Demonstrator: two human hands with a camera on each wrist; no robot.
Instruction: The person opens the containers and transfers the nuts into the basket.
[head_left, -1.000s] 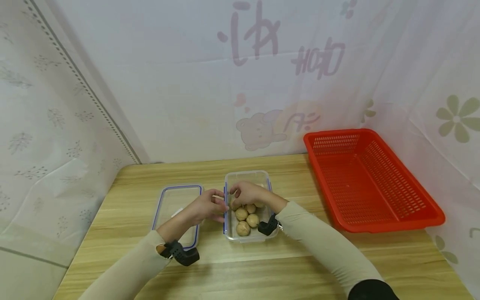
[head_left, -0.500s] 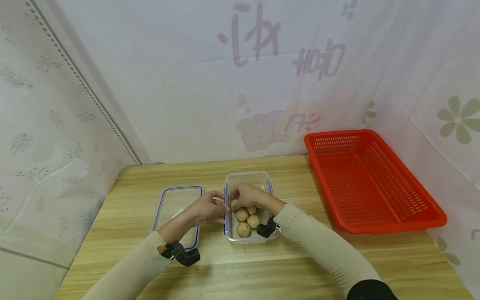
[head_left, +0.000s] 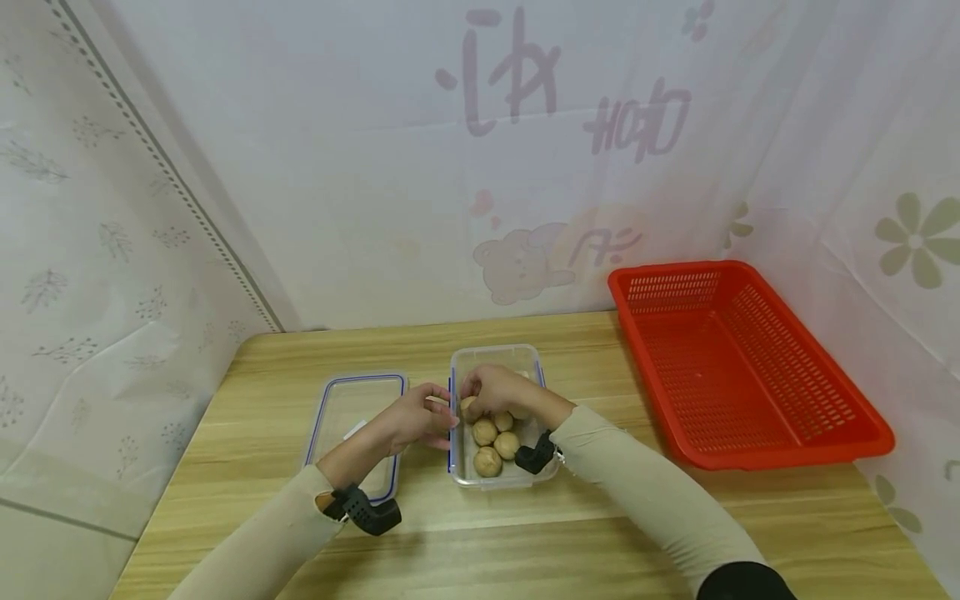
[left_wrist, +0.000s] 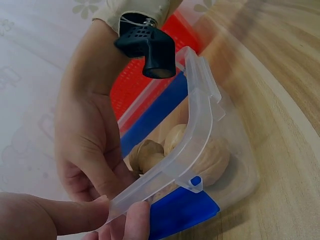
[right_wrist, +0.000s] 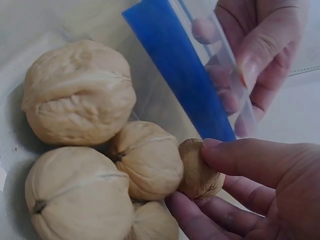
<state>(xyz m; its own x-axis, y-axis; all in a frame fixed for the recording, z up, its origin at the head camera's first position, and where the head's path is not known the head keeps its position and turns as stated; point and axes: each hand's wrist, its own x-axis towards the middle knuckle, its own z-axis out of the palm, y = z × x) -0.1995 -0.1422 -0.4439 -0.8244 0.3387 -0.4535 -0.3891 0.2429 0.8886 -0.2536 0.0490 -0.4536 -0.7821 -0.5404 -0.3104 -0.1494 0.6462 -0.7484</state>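
Observation:
Inside a clear plastic food container [head_left: 480, 358] with blue strips along its sides lie several walnuts [head_left: 487, 462]. My right hand [head_left: 497, 390] reaches down into it and pinches a small walnut [right_wrist: 196, 175] between thumb and fingers, next to the blue-edged wall. In the right wrist view, larger walnuts [right_wrist: 77, 95] rest on the container floor close to these fingers. My left hand [head_left: 414, 417] holds the container's left rim, its thumb [left_wrist: 82, 215] against the edge and its fingers along the wall. Some walnuts are hidden beneath the right hand.
Left of the container, a clear lid [head_left: 360, 387] with a blue seal lies flat, partly under my left forearm. A red perforated basket [head_left: 720, 358] stands at the right of the wooden table [head_left: 480, 558]. Patterned white curtains [head_left: 337, 192] enclose the back and sides.
My right hand's fingers have closed on a walnut at the container's left side and stay there. The left hand keeps its place at the rim.

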